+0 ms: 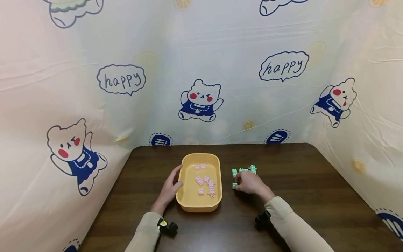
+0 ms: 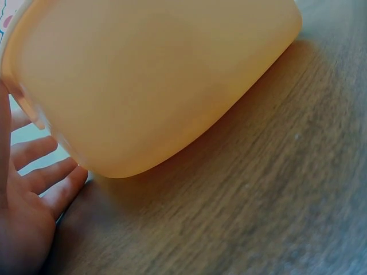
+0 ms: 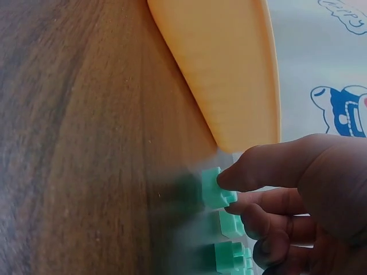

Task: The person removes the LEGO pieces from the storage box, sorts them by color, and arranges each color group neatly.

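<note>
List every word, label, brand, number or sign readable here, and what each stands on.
"happy": left speech bubble on the backdrop cloth, head view.
"happy": right speech bubble, same cloth.
"happy": tilted bubble, right wrist view.
Blue ovals on cloth: marks not legible.
Yellow patch at left wrist: too small to read.
Tray, green bricks, pink bricks: no readable text.

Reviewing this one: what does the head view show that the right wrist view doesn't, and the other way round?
Only the head view: the pink plastic blocks inside the yellow, rounded rectangular tray, and the left hand at its rim.
Only the right wrist view: the palm side of the right hand.
Both: that hand at a mint-green plastic block, more such blocks nearby, the tray's outside, the brown wood-grain table and the pale printed backdrop.
</note>
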Available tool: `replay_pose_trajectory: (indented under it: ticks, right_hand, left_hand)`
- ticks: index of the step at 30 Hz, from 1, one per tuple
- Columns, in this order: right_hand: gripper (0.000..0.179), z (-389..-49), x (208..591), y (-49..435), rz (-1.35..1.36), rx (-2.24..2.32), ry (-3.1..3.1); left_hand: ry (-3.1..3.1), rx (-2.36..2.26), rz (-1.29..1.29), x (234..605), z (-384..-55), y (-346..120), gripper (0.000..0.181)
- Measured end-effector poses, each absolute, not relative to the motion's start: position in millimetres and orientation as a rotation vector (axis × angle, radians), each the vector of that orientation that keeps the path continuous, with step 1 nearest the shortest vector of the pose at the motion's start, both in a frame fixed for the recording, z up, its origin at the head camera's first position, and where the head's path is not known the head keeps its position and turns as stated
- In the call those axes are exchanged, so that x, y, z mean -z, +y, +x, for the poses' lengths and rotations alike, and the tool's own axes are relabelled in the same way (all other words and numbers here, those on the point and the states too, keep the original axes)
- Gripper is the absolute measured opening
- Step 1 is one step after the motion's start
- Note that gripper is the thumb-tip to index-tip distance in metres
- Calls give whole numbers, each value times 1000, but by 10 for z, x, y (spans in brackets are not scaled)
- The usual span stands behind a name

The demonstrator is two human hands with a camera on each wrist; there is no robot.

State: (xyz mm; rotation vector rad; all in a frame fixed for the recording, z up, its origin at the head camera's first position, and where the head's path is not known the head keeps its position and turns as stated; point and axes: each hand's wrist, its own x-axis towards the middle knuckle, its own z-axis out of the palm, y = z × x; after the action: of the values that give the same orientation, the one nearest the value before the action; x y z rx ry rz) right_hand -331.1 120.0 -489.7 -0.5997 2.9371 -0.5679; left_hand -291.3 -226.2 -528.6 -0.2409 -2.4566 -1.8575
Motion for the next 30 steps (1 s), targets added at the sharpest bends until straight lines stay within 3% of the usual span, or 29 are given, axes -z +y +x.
replay_pose_trajectory:
  ticks: [11,30]
  right_hand:
    - [11,-3312,4930,1216,-601,570,2951]
    - [12,-3303,4863,1249,-693,692,2963]
  left_hand:
    - [-2487,1833,-264,5039,-2765,-2215,66]
    - [-2412,1774,-261,5392,-2945,-2257,66]
